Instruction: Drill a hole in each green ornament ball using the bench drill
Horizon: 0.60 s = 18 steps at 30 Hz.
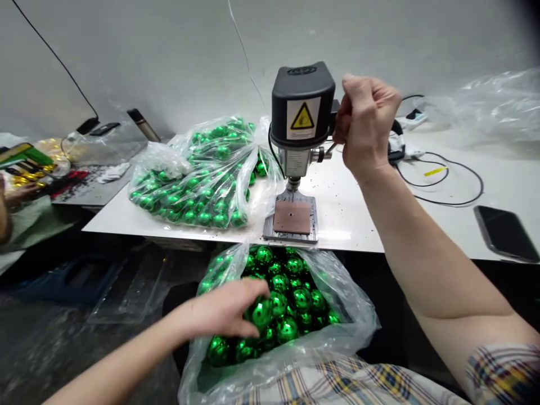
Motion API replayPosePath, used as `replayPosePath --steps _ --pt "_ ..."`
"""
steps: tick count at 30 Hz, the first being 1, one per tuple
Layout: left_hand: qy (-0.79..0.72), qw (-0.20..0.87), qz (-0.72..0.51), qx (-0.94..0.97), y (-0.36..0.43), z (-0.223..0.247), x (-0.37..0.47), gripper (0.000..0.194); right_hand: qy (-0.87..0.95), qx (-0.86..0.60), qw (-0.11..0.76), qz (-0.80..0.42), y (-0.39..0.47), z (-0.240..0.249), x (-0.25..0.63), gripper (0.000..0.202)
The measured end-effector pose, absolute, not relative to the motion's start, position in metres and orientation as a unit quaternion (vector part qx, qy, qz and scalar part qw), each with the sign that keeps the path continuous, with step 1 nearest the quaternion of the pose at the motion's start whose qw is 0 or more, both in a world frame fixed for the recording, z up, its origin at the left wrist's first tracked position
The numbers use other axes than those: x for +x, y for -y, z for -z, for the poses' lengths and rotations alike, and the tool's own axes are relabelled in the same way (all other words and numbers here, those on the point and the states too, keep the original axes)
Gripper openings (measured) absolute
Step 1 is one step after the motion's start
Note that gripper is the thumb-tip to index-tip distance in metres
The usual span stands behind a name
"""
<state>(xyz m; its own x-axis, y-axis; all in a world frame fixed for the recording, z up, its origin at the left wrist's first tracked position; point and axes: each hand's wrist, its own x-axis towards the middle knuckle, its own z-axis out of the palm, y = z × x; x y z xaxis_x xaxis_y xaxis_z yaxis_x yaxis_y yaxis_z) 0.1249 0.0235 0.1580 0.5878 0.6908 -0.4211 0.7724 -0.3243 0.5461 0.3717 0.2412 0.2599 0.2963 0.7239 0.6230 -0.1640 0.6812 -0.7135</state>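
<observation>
My left hand [232, 306] is over an open clear plastic bag on my lap. Its thumb and fingers close around a shiny green Christmas ball [261, 314], slightly blurred, among several more green balls [287, 329] in the bag [352, 281]. Raised beside the black motor housing of a small bench drill press [297, 95], my right hand [365, 121] is wrapped round its lever [334, 149], mostly hidden by the fingers. Below the chuck, a brown block [292, 217] with a small dark hole lies on the metal base [314, 225]. No ball sits on the block.
Left of the drill press, a tied clear bag of green balls [189, 185] rests on the white table [354, 225]. A phone [506, 233] lies at the right front edge, with cables [459, 199] behind it. Another person's hand [6, 208] shows at the far left, near gold ornaments [29, 180].
</observation>
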Motion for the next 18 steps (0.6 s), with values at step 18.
replayPosePath --steps 18 --pt "-0.664 0.168 -0.245 0.687 -0.291 -0.135 0.151 0.024 0.513 -0.244 0.764 -0.306 -0.22 -0.257 0.37 0.042"
